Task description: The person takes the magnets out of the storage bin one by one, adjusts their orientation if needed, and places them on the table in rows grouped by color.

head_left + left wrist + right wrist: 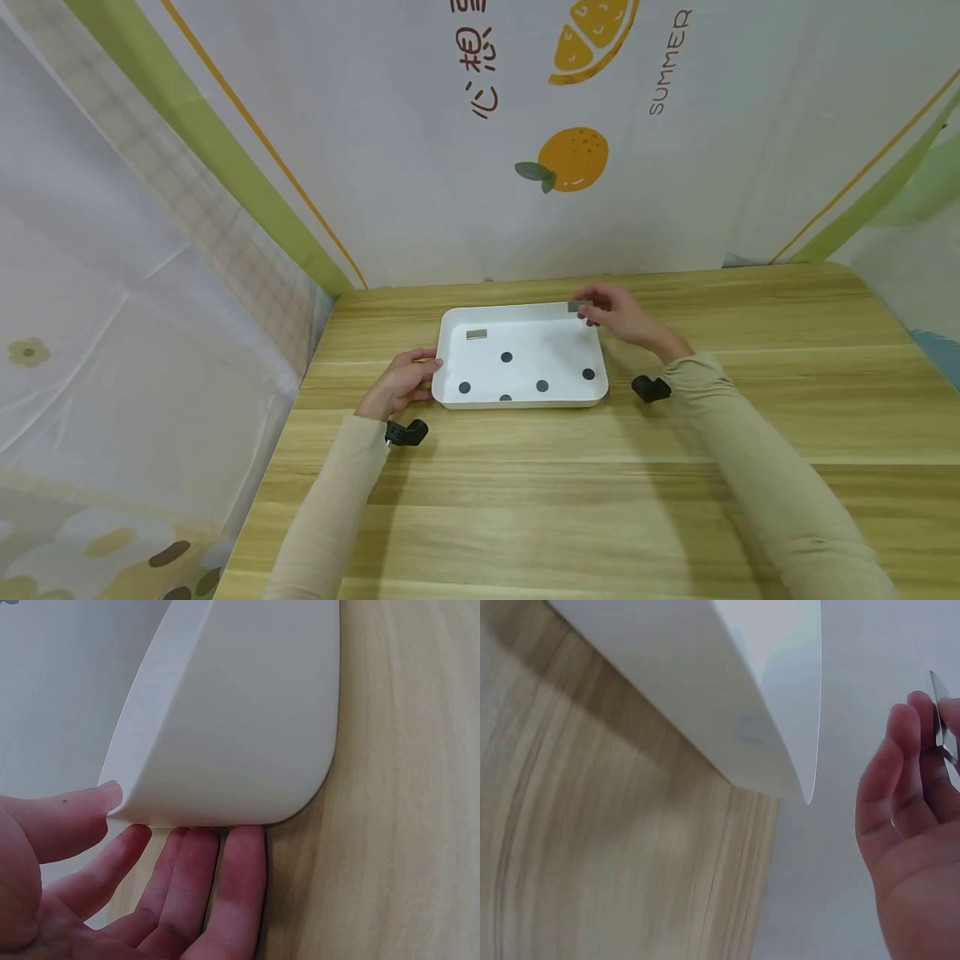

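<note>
A shallow white tray (525, 405) with rounded corners sits on the wooden table. My left hand (405, 383) holds its left end; in the left wrist view the thumb (75, 817) lies on the rim and the fingertips touch the outer wall. Over the tray's far right corner, my right hand (615, 315) pinches a small flat silver rectangular piece (580, 306) between thumb and fingers. That piece (943, 724) is partly cut off by the right wrist view's edge. Inside the tray lie another silver rectangular piece (476, 334) and several dark round discs (507, 357).
The wood-grain table (525, 500) reaches back to a white printed curtain (420, 167). A second curtain (150, 333) hangs along the left side. Black wrist cameras (408, 432) jut out below both hands.
</note>
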{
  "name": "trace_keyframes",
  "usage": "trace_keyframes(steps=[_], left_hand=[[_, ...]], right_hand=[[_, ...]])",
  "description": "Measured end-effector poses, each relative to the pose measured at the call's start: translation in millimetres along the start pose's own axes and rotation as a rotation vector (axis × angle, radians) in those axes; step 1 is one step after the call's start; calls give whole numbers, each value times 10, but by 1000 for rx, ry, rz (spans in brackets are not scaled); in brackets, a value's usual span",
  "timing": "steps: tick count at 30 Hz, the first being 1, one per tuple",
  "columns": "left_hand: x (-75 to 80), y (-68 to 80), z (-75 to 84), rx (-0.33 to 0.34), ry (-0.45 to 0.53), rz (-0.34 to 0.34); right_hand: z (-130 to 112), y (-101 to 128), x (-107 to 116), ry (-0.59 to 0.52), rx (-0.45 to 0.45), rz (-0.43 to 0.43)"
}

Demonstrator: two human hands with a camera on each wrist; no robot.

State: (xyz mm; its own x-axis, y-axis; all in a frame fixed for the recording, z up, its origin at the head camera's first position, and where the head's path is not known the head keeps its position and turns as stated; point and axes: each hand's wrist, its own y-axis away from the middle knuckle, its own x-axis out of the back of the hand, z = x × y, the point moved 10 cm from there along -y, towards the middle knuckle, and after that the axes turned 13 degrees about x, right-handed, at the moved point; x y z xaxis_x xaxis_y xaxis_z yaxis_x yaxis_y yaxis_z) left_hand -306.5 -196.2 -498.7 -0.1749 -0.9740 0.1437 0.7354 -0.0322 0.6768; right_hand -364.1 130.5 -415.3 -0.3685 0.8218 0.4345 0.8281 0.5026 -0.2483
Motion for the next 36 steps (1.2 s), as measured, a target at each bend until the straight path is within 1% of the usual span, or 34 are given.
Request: trace_keyframes(steps=[7,13,18,28,36], left_hand=[[-1,14,0,1,0,8],[3,1,3,2,-1,5],[12,-4,1,4,-8,3],[15,0,2,14,-12,6],[6,14,0,13,1,5]], right_hand=[[43,61,112,0,-10,39],[81,110,202,-42,-6,102],[122,169,282,-64,-19,129],[195,263,415,-83,-34,172],[246,335,471,-62,-52,171]])
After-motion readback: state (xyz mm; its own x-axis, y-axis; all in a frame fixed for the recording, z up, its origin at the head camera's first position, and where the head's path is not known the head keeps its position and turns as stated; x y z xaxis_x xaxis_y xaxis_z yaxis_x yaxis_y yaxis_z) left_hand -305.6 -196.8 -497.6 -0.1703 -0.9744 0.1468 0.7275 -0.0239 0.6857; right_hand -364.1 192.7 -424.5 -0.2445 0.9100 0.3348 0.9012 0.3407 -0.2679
